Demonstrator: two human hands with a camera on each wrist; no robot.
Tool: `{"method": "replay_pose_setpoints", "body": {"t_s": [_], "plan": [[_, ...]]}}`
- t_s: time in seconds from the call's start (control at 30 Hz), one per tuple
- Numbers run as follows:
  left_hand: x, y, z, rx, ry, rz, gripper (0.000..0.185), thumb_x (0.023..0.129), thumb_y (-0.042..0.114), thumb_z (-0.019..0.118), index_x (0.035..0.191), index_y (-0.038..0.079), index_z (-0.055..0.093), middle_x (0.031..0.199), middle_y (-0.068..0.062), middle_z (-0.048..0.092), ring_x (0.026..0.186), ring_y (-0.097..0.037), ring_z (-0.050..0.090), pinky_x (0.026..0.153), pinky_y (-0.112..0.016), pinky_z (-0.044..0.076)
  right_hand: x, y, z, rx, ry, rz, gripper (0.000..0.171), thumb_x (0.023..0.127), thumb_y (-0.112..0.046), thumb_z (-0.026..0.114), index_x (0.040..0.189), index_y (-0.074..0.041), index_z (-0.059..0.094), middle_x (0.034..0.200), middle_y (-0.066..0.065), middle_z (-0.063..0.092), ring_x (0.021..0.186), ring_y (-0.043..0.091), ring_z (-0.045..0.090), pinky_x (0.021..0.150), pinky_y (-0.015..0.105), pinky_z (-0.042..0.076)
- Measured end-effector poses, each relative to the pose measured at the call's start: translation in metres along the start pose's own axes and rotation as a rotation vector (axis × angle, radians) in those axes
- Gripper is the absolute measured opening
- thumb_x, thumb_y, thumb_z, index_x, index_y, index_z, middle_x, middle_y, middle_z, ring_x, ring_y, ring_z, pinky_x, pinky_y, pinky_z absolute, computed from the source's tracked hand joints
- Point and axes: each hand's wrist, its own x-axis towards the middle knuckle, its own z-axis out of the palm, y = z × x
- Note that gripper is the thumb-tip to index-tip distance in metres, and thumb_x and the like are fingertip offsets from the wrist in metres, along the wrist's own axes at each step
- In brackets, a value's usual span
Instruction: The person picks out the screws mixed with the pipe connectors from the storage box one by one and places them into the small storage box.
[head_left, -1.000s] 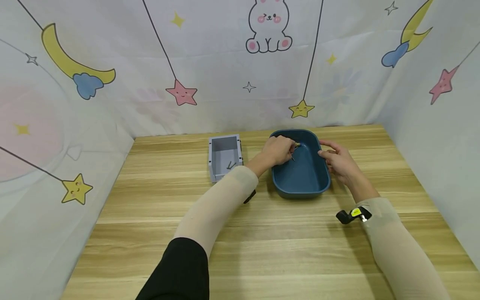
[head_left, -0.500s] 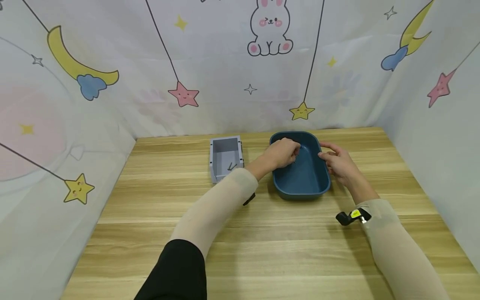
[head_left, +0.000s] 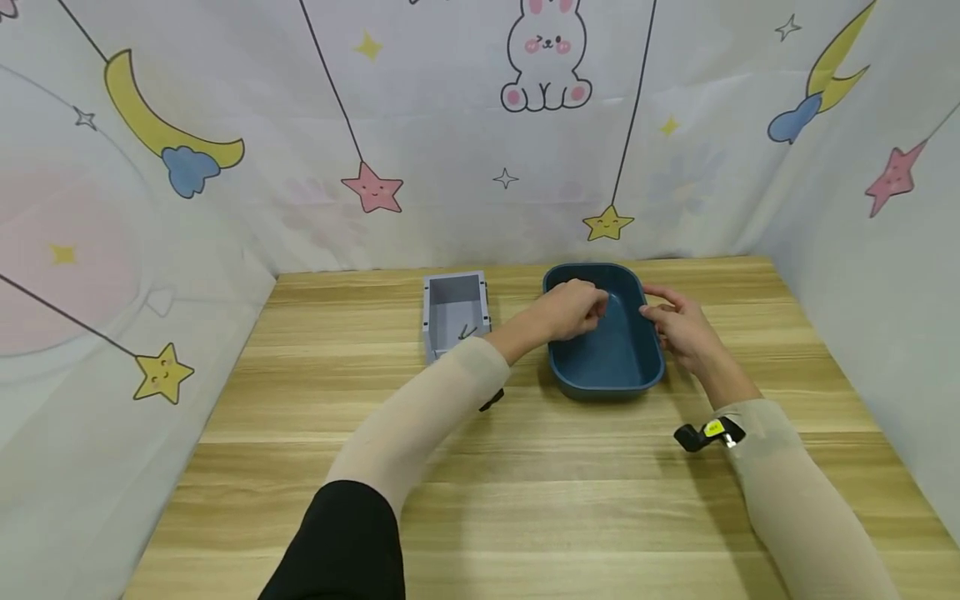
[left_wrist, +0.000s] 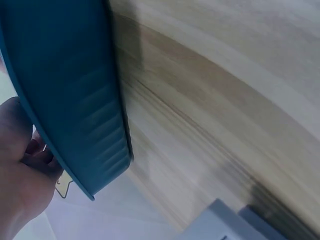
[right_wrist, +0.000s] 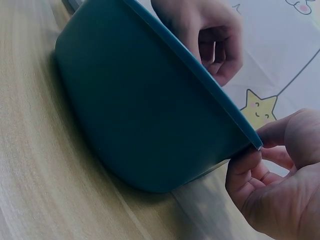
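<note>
A dark blue plastic basin stands at the back of the table, right of centre. My left hand reaches over its near-left rim and down inside, fingers curled. In the right wrist view the left hand shows behind the rim with its fingertips hidden; I cannot tell what it holds. My right hand pinches the basin's right rim between thumb and fingers, seen close up in the right wrist view. Left of the basin sits a small grey open box with several dark screws in it.
The wooden table runs back to a white printed curtain, which hangs right behind the basin and box. Another stretch of curtain closes off the right side. My left forearm overlaps the grey box's front corner.
My left hand has shifted slightly right inside the basin. A yellowish piece and a thin bit, seen by its fingers a second ago, are now hidden. The right hand keeps its grip.
</note>
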Motion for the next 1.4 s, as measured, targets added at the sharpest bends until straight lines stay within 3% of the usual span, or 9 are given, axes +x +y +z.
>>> {"method": "replay_pose_setpoints", "body": {"t_s": [0.2, 0.47, 0.97, 1.4], "plan": [[-0.004, -0.001, -0.005, -0.031, 0.029, 0.034, 0.013, 0.106, 0.016, 0.063, 0.112, 0.010, 0.073, 0.099, 0.001, 0.061, 0.088, -0.011, 0.058, 0.077, -0.024, 0.050, -0.010, -0.014, 0.003, 0.004, -0.014, 0.018, 0.058, 0.109, -0.011, 0.057, 0.164, -0.009, 0.037, 0.086, -0.001, 0.055, 0.062, 0.009, 0.048, 0.051, 0.025, 0.040], [-0.008, -0.002, -0.009, -0.078, 0.032, 0.027, 0.009, 0.105, 0.014, 0.064, 0.109, 0.011, 0.071, 0.099, 0.001, 0.062, 0.087, -0.011, 0.059, 0.078, -0.024, 0.050, -0.015, -0.019, 0.006, 0.025, -0.019, 0.027, 0.058, 0.109, -0.010, 0.058, 0.164, -0.007, 0.037, 0.086, 0.000, 0.055, 0.062, 0.009, 0.050, 0.051, 0.025, 0.043], [-0.015, -0.008, -0.015, -0.240, 0.052, 0.051, 0.015, 0.105, 0.011, 0.064, 0.114, 0.002, 0.071, 0.105, -0.004, 0.071, 0.094, -0.012, 0.066, 0.084, -0.021, 0.052, 0.000, -0.001, 0.000, 0.013, 0.008, -0.015, 0.057, 0.109, -0.014, 0.060, 0.162, -0.012, 0.041, 0.084, -0.005, 0.053, 0.060, 0.006, 0.046, 0.049, 0.022, 0.039], [-0.026, -0.010, -0.026, -0.306, 0.086, 0.055, 0.009, 0.104, 0.008, 0.065, 0.110, 0.005, 0.071, 0.106, -0.006, 0.071, 0.093, -0.013, 0.066, 0.082, -0.020, 0.052, 0.000, 0.001, 0.005, 0.007, 0.019, -0.021, 0.058, 0.109, -0.014, 0.060, 0.163, -0.010, 0.040, 0.081, -0.006, 0.051, 0.059, 0.005, 0.044, 0.048, 0.022, 0.036]]}}
